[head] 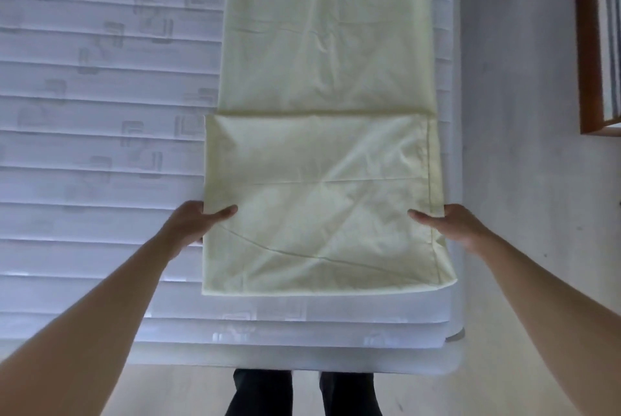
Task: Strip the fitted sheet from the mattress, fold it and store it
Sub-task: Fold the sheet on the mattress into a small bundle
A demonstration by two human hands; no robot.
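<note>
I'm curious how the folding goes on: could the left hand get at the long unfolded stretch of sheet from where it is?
Probably yes. The left hand grips the folded part's edge, and the unfolded sheet lies bare just beyond on the mattress.

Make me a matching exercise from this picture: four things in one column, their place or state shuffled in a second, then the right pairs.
Things:
1. fitted sheet
2. mattress
3. left hand
4. right hand

Place or state:
A. grips the sheet's left edge
B. bare, white, patterned
C. pale yellow long strip, near end folded over
D. grips the sheet's right edge, at the mattress side

Pairs: 1-C, 2-B, 3-A, 4-D
</note>
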